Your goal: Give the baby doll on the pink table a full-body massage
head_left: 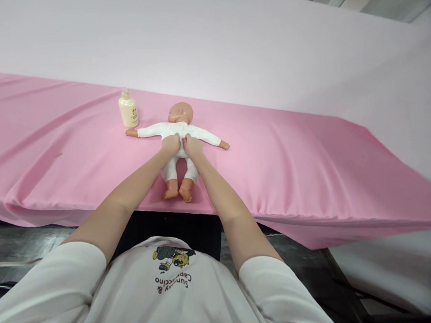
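Person's wearing a plain white tee, short sleeves are leaving the forearms bare. A yellow-and-dark cartoon is sitting up front, and dark red letters are reading "Sun…y & Cap…ccino", folds hiding bits.

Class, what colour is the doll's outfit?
The outfit is white, best seen in the head view.

Arms extended; left hand, right hand near-touching, fingers seemingly curled.
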`<state>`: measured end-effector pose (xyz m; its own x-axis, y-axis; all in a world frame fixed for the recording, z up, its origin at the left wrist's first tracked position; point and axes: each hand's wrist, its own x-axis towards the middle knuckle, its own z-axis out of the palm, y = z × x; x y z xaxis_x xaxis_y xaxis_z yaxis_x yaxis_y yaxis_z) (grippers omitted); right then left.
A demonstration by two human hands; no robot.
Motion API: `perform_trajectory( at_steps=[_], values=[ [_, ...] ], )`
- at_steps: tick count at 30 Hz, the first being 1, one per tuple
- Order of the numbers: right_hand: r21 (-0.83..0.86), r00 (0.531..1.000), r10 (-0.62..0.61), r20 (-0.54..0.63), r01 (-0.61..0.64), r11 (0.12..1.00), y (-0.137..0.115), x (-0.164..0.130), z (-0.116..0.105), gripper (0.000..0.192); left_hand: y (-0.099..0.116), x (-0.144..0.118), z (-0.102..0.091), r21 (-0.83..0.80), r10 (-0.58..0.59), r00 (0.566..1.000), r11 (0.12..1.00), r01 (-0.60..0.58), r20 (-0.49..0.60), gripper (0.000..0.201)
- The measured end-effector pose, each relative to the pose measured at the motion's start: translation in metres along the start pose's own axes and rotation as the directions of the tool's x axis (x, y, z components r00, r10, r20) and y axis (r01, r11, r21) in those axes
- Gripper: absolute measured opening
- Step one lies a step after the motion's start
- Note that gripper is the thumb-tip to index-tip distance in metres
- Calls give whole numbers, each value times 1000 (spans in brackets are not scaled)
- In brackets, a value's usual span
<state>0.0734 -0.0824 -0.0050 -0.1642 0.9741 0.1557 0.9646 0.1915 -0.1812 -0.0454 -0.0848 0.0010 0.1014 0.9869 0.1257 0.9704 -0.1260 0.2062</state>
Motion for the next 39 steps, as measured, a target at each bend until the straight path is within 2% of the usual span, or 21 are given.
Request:
perform_trajectory(
  at_steps=[2,5,8,11,15,18,23,26,29,35,39],
  values=[
    [-50,999,-36,-26,35,998,-1,2,0,40,1,1,0,21,25,1000,999,-25,4,37],
    [-112,990,-106,-89,96,989,-3,4,-1,41,3,0,0,73,86,994,994,-81,-69,37],
    [-96,992,-117,-43,113,989,-2,10,-1,43,3,2,-3,105,125,989,988,-116,-81,38],
    [-80,996,-88,-6,87,993,-1,19,-1,43,4,12,-5,87,77,997,993,-75,-21,36],
    [-31,999,-17,-40,15,999,0,31,1,41,4,28,-1,53,14,1000,998,-13,-21,36],
    [-16,1000,-21,-19,21,1000,1,38,2,40,4,37,2,27,-11,1000,1000,10,8,36],
    [-34,998,-52,-22,51,998,3,44,-1,42,1,45,0,55,10,1000,998,-10,6,34],
    [-54,990,-110,-86,105,993,5,46,-2,43,-4,48,-3,91,68,996,994,-63,-52,37],
    [-68,988,-135,-76,130,989,8,52,-1,45,-9,52,-5,93,111,990,990,-103,-87,41],
    [-79,995,-97,-3,96,992,12,71,3,52,-11,67,-3,8,2,1000,1000,-2,-7,51],
    [-63,998,-54,18,55,996,12,76,2,58,-11,78,-1,1,-23,999,1000,23,22,50]
  ],
)
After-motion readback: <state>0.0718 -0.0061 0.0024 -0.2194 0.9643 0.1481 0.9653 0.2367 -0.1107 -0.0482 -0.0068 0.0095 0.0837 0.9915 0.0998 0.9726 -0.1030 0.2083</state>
